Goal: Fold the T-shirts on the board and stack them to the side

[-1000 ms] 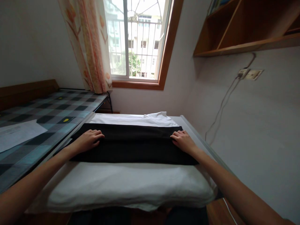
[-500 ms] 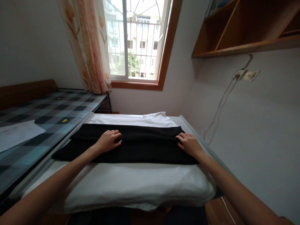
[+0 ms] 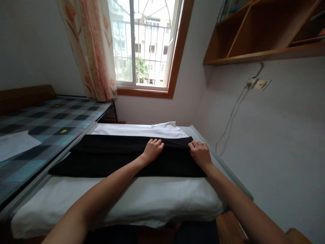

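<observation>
Head view: A person presses both hands to a black cloth (image 3: 106, 159) lying directly beneath the fingers on a bench (image 3: 245, 193). The left hand (image 3: 153, 150) curls its fingers near the far edge; the right hand (image 3: 200, 153) bends its own just beside the right end. Whether either set pinches fabric cannot be told. White cloth (image 3: 162, 196) lies nearer the wearer than the fingers, and a white garment (image 3: 167, 129) beyond them. Above and right of the fingers, a wooden wall shelf (image 3: 264, 56) holds books (image 3: 230, 10) in one compartment; dim items fill part of another.
</observation>
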Tool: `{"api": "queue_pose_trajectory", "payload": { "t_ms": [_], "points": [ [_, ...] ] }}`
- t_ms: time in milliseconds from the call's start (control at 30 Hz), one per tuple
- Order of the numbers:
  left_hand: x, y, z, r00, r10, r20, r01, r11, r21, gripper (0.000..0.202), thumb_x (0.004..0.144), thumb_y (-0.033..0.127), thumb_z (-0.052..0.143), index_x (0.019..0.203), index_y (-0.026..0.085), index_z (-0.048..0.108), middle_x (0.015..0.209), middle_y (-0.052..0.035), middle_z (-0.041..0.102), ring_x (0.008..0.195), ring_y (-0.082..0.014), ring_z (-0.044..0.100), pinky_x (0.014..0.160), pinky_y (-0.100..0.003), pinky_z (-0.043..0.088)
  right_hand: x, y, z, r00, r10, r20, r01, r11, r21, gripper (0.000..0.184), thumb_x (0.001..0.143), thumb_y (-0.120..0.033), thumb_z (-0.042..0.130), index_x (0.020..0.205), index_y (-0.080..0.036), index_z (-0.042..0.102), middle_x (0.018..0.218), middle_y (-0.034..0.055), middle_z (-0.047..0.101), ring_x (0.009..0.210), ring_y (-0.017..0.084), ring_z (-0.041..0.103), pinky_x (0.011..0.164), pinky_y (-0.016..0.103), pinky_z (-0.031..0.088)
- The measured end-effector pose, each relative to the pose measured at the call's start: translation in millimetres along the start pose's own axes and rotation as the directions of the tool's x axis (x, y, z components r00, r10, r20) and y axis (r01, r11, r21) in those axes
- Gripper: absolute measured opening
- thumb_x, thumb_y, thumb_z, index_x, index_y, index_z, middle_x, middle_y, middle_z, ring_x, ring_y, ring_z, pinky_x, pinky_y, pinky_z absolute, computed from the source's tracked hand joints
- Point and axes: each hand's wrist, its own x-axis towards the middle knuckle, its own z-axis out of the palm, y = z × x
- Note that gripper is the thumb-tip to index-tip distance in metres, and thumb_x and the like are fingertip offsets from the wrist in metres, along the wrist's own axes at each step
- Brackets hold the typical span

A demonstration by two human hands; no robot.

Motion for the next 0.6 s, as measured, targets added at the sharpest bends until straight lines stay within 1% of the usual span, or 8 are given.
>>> {"api": "queue_pose_trajectory", "payload": {
  "t_ms": [100, 167, 267, 400, 500, 600],
  "points": [
    [-3, -6, 0.7, 0.995, 0.085, -0.048, -0.083, 0.996, 0.036, 0.018, 0.092, 0.009, 0.044, 0.096, 0.015, 0.061, 0.098, -0.0123, 0.061, 0.091, -0.0248, 0.057, 0.074, -0.038, 0.039, -4, -4, 0, 0.999, 0.022, -0.035, -0.022, 1.000, -0.020, 0.015, 0.089, -0.014, 0.049, 0.091, -0.018, 0.063, 0.093, 0.0110, 0.063, 0.086, 0.025, 0.048, 0.075, 0.036, 0.028],
    [-6, -8, 0.5, 0.992, 0.123, -0.042, -0.120, 0.991, 0.050, 0.017, 0.092, 0.010, 0.047, 0.099, 0.016, 0.060, 0.102, -0.0117, 0.060, 0.092, -0.0247, 0.056, 0.074, -0.038, 0.040, -8, -6, 3, 1.000, 0.019, -0.021, -0.019, 1.000, -0.018, 0.015, 0.089, -0.014, 0.049, 0.091, -0.019, 0.064, 0.092, 0.0109, 0.063, 0.085, 0.025, 0.048, 0.074, 0.036, 0.028],
    [-10, -8, -1.4, 0.994, 0.104, -0.011, -0.104, 0.993, 0.058, 0.017, 0.091, 0.010, 0.049, 0.101, 0.016, 0.060, 0.102, -0.0110, 0.060, 0.091, -0.0245, 0.057, 0.073, -0.037, 0.040, -13, -9, 8, 0.999, 0.022, 0.027, -0.022, 1.000, -0.009, 0.017, 0.089, -0.013, 0.049, 0.093, -0.020, 0.064, 0.093, 0.0100, 0.063, 0.084, 0.023, 0.049, 0.073, 0.034, 0.029],
    [-11, -10, -5.4, 0.994, 0.100, 0.040, -0.102, 0.994, 0.038, 0.017, 0.087, 0.005, 0.050, 0.096, 0.015, 0.061, 0.097, -0.0101, 0.060, 0.086, -0.0228, 0.057, 0.070, -0.035, 0.040, -13, -9, 9, 0.997, 0.036, 0.062, -0.035, 0.999, -0.005, 0.020, 0.090, -0.011, 0.047, 0.096, -0.020, 0.064, 0.092, 0.0093, 0.063, 0.082, 0.022, 0.050, 0.069, 0.034, 0.028],
    [-13, -10, -4.3, 0.989, 0.141, 0.032, -0.142, 0.989, 0.038, 0.015, 0.089, 0.008, 0.051, 0.095, 0.016, 0.061, 0.100, -0.0099, 0.061, 0.086, -0.0220, 0.057, 0.069, -0.035, 0.041, -12, -9, 9, 0.998, 0.045, 0.048, -0.044, 0.999, -0.012, 0.020, 0.091, -0.012, 0.047, 0.094, -0.019, 0.064, 0.089, 0.0097, 0.063, 0.080, 0.022, 0.050, 0.069, 0.034, 0.027],
    [-17, -9, 0.1, 0.986, 0.166, 0.021, -0.167, 0.985, 0.051, 0.015, 0.091, 0.013, 0.049, 0.095, 0.017, 0.062, 0.099, -0.0096, 0.062, 0.085, -0.0219, 0.057, 0.068, -0.034, 0.041, -13, -9, 10, 0.997, 0.011, 0.070, -0.011, 1.000, 0.011, 0.019, 0.090, -0.011, 0.048, 0.093, -0.020, 0.065, 0.088, 0.0089, 0.063, 0.081, 0.022, 0.050, 0.070, 0.034, 0.027]
  ]
}}
